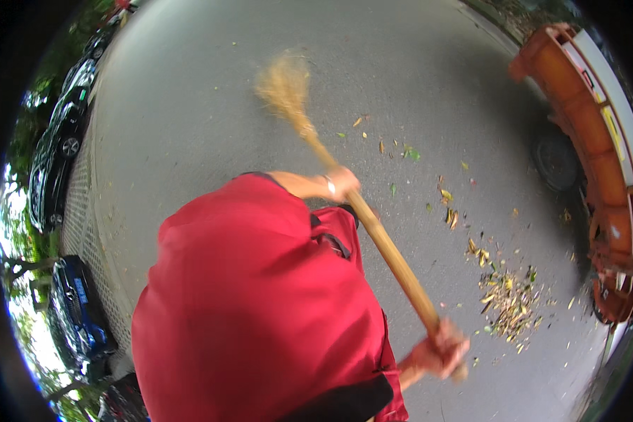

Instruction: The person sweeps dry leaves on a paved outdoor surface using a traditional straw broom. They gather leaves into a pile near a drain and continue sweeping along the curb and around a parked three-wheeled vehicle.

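My left hand (343, 184) grips the shaft of a broom with a pale bamboo handle (387, 245), partway down towards the brush. A white band or watch shows at that wrist. Near the handle's top end, my right hand (443, 349) is closed around it, somewhat blurred. The fanned straw-coloured bristles (285, 84) are blurred over the grey asphalt, ahead and to the left; whether they touch the ground is unclear. A heap of dry yellow and brown leaves (509, 303) lies on the road to the right of the handle.
Loose leaves (411, 153) trail between bristles and heap. A rusty orange truck (585, 142) with a dark wheel (556, 161) stands along the right. Several parked cars, including a black car (58, 153) and a dark blue car (82, 311), line the left beyond perforated paving (82, 205).
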Tool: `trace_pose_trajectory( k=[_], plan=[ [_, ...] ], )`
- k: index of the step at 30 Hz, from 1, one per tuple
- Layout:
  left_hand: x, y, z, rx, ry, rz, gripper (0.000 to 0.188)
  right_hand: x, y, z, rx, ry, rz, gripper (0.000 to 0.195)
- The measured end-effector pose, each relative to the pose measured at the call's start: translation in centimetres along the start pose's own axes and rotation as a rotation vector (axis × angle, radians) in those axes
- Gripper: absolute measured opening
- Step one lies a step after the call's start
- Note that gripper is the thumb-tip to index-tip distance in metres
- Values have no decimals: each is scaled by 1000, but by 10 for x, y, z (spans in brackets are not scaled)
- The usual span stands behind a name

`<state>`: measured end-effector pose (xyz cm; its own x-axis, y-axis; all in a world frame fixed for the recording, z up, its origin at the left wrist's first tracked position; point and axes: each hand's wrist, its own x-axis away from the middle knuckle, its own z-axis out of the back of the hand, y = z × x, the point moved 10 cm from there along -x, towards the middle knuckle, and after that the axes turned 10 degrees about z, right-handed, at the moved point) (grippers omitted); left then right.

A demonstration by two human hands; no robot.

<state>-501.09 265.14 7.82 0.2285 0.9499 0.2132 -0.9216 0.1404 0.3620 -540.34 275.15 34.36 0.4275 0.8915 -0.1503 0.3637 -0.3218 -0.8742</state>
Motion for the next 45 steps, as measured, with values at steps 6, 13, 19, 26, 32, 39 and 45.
trace_pose_trajectory(
  k=[6,13,19,26,32,39,45],
  plan=[
    [38,-78,-11,-65,-238,281,16,8,73,-58,-127,-229,-161,24],
    [24,302,-57,408,-226,-547,22,50,-230,89,130,35,333,35],
    [112,624,-72,417,-82,-1117,12,275,-410,162,514,520,749,21],
    [246,760,-134,595,-182,-1209,21,401,-528,300,369,443,966,24],
    [237,664,-224,91,-456,-886,20,312,-451,476,8,537,567,28],
    [125,709,-270,-33,-445,-423,15,111,-401,617,-100,447,329,28],
    [133,993,-262,481,-369,-930,16,54,-639,611,130,255,599,13]
  ],
)
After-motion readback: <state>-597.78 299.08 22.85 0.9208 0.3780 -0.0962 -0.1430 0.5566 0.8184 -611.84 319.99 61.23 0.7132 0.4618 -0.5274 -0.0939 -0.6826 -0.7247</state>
